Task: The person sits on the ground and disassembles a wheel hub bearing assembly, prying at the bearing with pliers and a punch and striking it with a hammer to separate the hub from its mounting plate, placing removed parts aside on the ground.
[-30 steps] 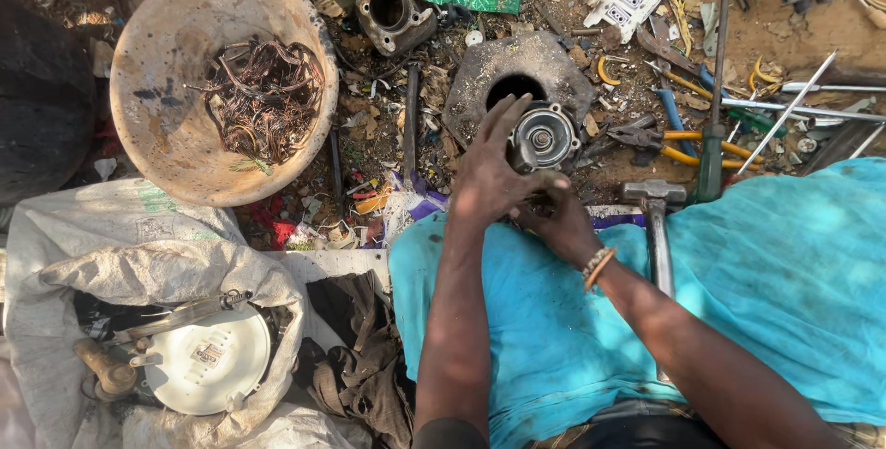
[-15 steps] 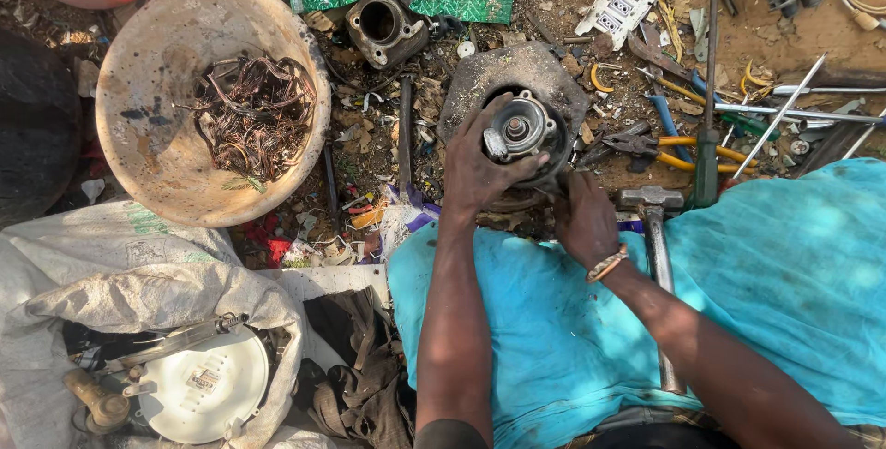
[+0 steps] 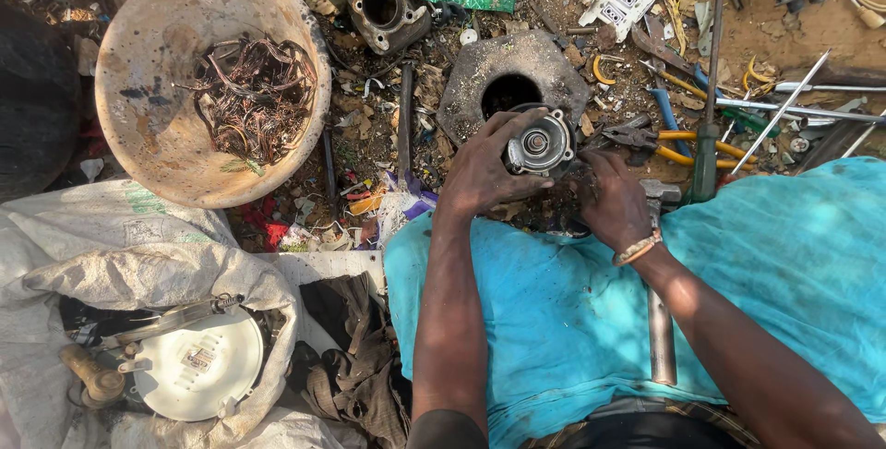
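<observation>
The left hand (image 3: 480, 167) has its fingers curled round the round metal motor part (image 3: 540, 143), face up; the right hand (image 3: 614, 200) rests just right, fingers loosely bent, empty.

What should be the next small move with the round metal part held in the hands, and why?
Probably lower the round grey metal motor part onto the flat metal block with the round hole. The left hand grips its side and the right hand steadies it just above the hole, while the hammer lies on the turquoise cloth.
</observation>
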